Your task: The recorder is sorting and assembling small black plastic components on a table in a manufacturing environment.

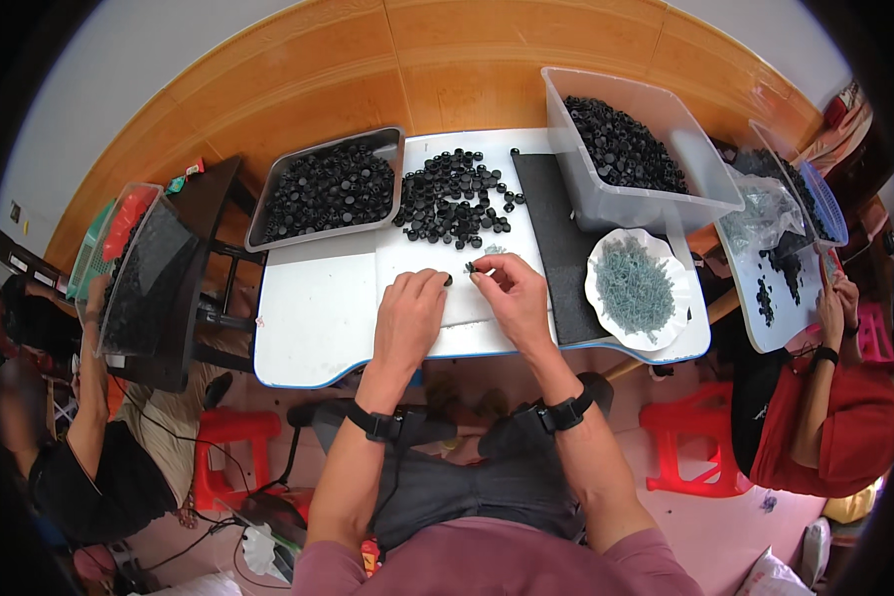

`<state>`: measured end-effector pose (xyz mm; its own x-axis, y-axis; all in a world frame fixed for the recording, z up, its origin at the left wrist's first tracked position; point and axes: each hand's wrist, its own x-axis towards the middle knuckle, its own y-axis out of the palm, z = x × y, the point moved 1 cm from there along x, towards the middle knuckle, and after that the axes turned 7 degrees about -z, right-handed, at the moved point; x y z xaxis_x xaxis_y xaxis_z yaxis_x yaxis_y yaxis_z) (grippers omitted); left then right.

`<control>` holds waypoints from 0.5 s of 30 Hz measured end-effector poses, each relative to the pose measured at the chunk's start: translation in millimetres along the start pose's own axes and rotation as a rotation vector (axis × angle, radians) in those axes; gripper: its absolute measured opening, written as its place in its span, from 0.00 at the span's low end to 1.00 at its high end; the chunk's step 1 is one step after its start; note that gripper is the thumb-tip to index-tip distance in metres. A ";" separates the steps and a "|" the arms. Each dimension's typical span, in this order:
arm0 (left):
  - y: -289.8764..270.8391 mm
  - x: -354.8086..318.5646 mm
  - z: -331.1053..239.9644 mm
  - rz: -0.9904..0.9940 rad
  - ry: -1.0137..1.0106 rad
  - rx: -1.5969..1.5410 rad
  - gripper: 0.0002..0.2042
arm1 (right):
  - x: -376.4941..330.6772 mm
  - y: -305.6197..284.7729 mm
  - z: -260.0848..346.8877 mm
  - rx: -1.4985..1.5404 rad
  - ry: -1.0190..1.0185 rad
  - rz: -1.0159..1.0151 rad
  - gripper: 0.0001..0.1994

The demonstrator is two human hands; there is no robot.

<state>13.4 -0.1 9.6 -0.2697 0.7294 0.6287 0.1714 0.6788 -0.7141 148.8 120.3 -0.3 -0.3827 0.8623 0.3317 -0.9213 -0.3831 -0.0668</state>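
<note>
My left hand [410, 313] is over the white table, its thumb and fingers closed on a small round black cap [448, 280]. Just across from it, my right hand [517, 303] pinches another small black piece [470, 267] between thumb and fingertips; its exact shape is too small to make out. The two pieces are apart. Beyond both hands lies a loose pile of black caps [454, 197] on the tabletop. A few thin pale-green pins [494, 250] lie at the pile's near edge, close to my right fingertips.
A grey tray [399, 164] of black parts stands left of the pile. At right are a dark mat [546, 214], a translucent bin [616, 207] of black parts and a white scalloped plate [598, 298] of pale-green pins. Co-workers sit on both sides, near red stools [690, 427].
</note>
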 end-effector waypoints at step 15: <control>9.0 8.1 -7.0 -0.053 -0.379 -0.375 0.11 | -1.2 -0.2 4.9 0.004 -0.027 0.046 0.08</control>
<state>19.4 12.5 10.4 -0.5984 0.6586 0.4561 0.4563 0.7482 -0.4817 149.7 117.7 4.0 -0.4229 0.8342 0.3540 -0.9023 -0.4239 -0.0790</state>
